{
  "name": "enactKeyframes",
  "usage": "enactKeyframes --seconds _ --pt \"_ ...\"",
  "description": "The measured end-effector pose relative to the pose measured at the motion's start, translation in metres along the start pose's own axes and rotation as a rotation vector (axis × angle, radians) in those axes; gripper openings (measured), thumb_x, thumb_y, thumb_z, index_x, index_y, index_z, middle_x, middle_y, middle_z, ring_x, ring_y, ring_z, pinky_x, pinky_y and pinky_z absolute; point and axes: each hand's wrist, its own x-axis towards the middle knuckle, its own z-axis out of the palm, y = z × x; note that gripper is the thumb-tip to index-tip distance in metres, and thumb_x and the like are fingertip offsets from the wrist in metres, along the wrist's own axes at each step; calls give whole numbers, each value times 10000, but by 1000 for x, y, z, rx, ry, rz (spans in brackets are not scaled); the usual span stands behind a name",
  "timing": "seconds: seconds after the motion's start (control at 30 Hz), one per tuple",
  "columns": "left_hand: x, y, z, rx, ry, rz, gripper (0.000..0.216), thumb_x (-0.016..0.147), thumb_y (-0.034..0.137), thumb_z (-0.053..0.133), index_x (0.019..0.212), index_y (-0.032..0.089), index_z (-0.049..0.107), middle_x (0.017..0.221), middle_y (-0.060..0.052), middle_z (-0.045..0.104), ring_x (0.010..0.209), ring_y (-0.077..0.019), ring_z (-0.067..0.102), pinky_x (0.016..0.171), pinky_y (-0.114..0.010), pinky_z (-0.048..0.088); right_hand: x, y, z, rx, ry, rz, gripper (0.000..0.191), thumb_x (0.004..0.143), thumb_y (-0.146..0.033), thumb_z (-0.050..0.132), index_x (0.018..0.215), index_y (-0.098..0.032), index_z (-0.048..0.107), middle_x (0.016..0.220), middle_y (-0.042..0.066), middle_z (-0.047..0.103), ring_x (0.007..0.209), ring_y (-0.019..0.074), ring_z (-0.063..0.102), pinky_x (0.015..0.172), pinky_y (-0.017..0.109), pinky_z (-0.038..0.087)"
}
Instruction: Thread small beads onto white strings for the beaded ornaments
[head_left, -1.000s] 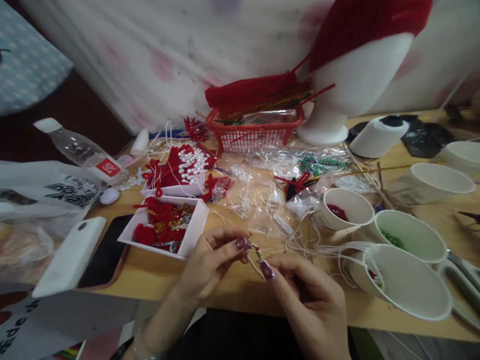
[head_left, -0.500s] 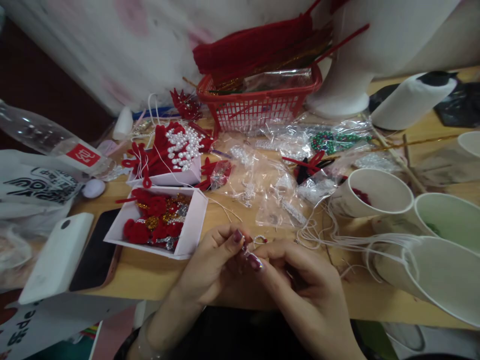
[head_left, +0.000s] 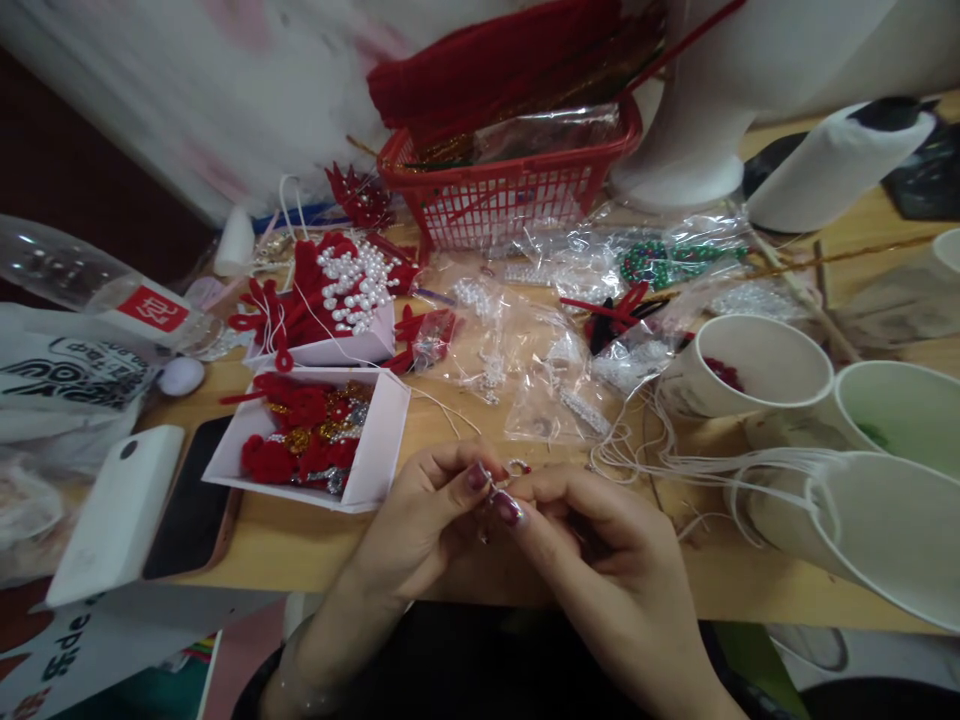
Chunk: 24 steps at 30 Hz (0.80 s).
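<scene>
My left hand (head_left: 424, 525) and my right hand (head_left: 611, 570) meet over the front of the table, both closed in a pinch. Between their thumbs and fingertips is a thin strand of small beads (head_left: 493, 486), mostly hidden by the fingers. A small dark bead shows under the left thumb. Just past the fingertips, a little curved piece of pale beads with a red end (head_left: 517, 467) is visible; whether it joins the held strand I cannot tell. Nearest to my left hand stands a white box (head_left: 386, 440) of red and gold ornaments. White cords (head_left: 637, 462) lie beyond my right hand.
Paper cups (head_left: 795, 525) stand at the right, one holding red beads. Clear bags of beads (head_left: 525, 350) cover the middle. Behind are a red basket (head_left: 510, 200) and a white spool (head_left: 832, 175). Phone (head_left: 191, 500), white power bank (head_left: 120, 510) and plastic bottle (head_left: 90, 270) lie left.
The view has shifted slightly, so the table's contents sit a little higher in the picture. Both hands keep their pinch, with the fingertips and bead strand turned slightly.
</scene>
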Motion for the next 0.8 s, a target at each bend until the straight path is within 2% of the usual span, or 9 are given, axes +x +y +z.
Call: enactKeyframes --seconds 0.07,0.13,0.33,0.47,0.8 --pt "0 0 -1 7 4 10 222 675 318 900 692 149 756 639 16 649 532 -47 592 504 -108 488 -1 -1 0 12 -5 9 155 897 -254 635 758 -201 683 527 -50 519 553 117 585 484 211 411" --pt "0 0 -1 -4 13 8 230 670 318 903 693 151 746 640 24 635 538 -50 588 506 -114 490 -1 -1 0 17 -7 11 149 900 -257 634 771 -203 684 527 -56 492 557 116 576 494 213 413" --pt "1 -1 -2 -89 -2 -37 274 637 296 924 703 156 699 668 50 596 580 -49 591 571 -137 507 -1 5 1 1 -23 -34 120 913 -243 633 811 -215 690 608 -40 602 517 84 485 491 201 393" --pt "1 -3 -4 -87 -17 -49 302 642 320 920 709 162 671 675 48 569 622 -77 604 604 -168 509 -1 7 2 12 -37 -53 127 923 -235 632 803 -223 673 635 -46 603 521 70 459 491 187 374" --pt "0 -2 -4 -65 -22 -43 311 631 308 927 686 151 664 663 50 558 602 -65 576 594 -162 510 -1 6 2 30 -55 -11 110 924 -222 630 824 -227 674 573 -81 437 518 60 401 510 187 351"
